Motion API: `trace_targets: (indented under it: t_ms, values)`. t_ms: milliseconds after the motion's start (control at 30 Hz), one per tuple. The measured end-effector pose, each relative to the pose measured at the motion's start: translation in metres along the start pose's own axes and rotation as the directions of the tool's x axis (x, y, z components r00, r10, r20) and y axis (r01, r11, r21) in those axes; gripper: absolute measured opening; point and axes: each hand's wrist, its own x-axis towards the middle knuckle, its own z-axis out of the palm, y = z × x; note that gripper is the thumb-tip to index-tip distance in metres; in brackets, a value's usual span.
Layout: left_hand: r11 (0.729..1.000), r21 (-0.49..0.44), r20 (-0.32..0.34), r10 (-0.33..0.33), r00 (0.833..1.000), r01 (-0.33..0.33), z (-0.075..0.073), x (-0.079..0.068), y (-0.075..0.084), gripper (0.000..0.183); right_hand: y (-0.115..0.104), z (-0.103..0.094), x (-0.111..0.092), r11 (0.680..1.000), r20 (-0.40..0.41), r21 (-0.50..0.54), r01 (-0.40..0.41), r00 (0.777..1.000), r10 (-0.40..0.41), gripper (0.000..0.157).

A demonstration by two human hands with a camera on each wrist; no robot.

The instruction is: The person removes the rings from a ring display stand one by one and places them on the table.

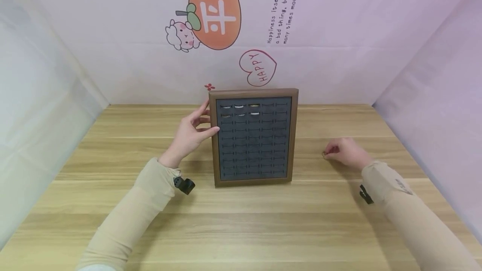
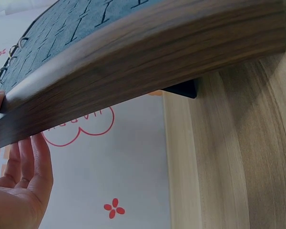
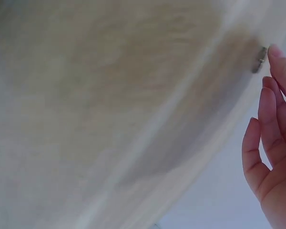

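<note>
A wooden-framed ring display board (image 1: 253,137) with a dark grey slotted pad stands upright near the middle of the table. Several rings (image 1: 255,113) sit in the left three slots of its top two rows, silver and gold-coloured. My left hand (image 1: 189,134) holds the board's left side, the thumb on the front and the other fingers behind the frame, as the left wrist view also shows. Off to the board's right, my right hand (image 1: 349,153) pinches a small gold-coloured ring (image 1: 324,154) between thumb and fingertips, low over the table. The right wrist view is blurred.
Behind the board, a black support leg (image 2: 183,89) shows in the left wrist view. The wood-grain table (image 1: 256,229) ends at a white printed backdrop (image 1: 324,66), with white side walls left and right.
</note>
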Motion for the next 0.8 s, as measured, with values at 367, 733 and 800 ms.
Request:
trace_targets:
  t_ms: [367, 733, 800]
  values:
    - [1.000, -0.008, -0.001, 0.001, 1.000, -0.001, 0.000, 0.000, -0.003, 0.079, -0.039, -0.023, -0.003, 0.999, -0.091, -0.008, 0.035, 0.995, -0.036, 0.018]
    - [1.000, -0.021, -0.006, 0.013, 1.000, -0.013, 0.001, 0.000, -0.004, 0.079, -0.082, -0.044, -0.007, 0.969, -0.312, -0.065, 0.237, 0.918, -0.245, 0.016]
    - [1.000, -0.020, -0.005, 0.013, 1.000, -0.013, 0.001, 0.000, -0.004, 0.079, -0.091, -0.049, -0.007, 0.963, -0.338, -0.087, 0.255, 0.902, -0.270, 0.016]
